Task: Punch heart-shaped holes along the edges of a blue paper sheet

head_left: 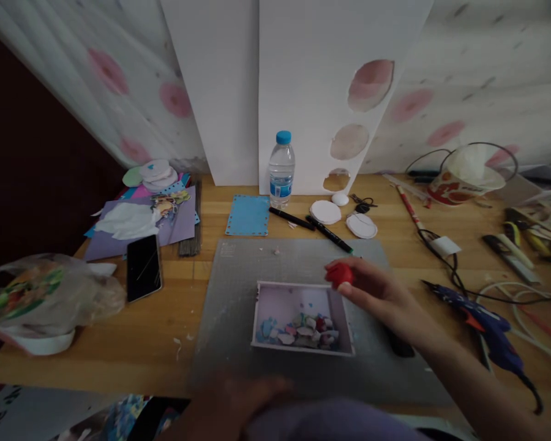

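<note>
My right hand (371,291) is closed, thumb and fingertips gripping a small red rounded object (340,275) above the far right corner of a shallow white box (257,315). What kind of thing the red object is, I cannot make out. Inside the box lie small crumpled paper scraps (305,331) in white, blue, pink and red, with a few tiny blue bits near its back wall. The box rests on a grey cutting mat (229,288). Low at the near edge, my left hand (243,395) is dark and smeared by motion, so its fingers are unclear.
Behind the mat are two black markers (329,234), a blue card (248,215), a water bottle (281,171) and white discs (325,212). A phone (144,268) and plastic bag (59,294) lie left. On the right is a glue gun (482,324) with cables.
</note>
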`<state>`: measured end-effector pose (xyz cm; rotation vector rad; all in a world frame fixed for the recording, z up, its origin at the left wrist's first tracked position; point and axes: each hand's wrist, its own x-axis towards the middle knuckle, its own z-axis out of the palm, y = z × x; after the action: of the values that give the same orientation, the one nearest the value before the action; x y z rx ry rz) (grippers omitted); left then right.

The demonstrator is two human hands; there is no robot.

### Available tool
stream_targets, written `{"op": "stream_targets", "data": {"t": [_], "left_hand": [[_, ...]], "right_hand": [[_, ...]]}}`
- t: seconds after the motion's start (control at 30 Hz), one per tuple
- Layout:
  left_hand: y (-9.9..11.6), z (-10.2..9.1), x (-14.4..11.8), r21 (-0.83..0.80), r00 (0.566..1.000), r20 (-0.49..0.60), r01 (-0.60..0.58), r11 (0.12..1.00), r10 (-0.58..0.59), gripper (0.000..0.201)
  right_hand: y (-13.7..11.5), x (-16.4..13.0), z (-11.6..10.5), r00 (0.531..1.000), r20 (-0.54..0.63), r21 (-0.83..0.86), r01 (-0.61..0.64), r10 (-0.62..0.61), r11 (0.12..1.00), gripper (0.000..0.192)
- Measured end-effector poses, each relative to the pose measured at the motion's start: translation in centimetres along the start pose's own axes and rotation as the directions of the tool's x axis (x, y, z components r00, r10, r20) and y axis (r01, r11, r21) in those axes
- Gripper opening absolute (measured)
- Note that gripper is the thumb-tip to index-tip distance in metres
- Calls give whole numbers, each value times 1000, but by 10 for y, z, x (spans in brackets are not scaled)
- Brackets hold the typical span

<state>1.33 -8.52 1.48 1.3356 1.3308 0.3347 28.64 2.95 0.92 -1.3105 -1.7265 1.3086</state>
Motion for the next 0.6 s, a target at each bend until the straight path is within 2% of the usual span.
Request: {"op": "stream_targets", "data": {"t": [0.03,0.1,0.17,0.23,0.33,0.43,0.5,0.6], "left_hand": [[-1,2,8,38,1000,4,11,999,-12,32],[-4,6,22,90,997,-72,49,995,-42,36],[-6,9,33,101,976,-198,117,988,-95,41],[-7,12,41,89,956,-263,155,984,-127,46],[-7,14,45,40,969,-232,99,994,-87,43],[-7,14,43,19,970,-232,82,996,-76,41],[-7,15,40,23,964,-246,114,993,-105,42],[-8,18,37,8,977,-178,119,993,-116,38]], "right_hand": [[-3,-3,-5,999,-35,8,26,-26,1000,34],[-10,-12,-10,995,-58,-11,85,-85,996,35],[-17,-20,-9,988,-33,-57,149,-151,987,37],[-21,-26,1,979,28,-128,204,-202,971,36],[-21,-26,22,959,124,-221,277,-255,935,32],[-18,-20,37,942,159,-247,328,-296,912,32],[-17,-15,42,934,161,-254,352,-319,901,33],[-20,-13,42,926,176,-251,370,-334,894,32]]}}
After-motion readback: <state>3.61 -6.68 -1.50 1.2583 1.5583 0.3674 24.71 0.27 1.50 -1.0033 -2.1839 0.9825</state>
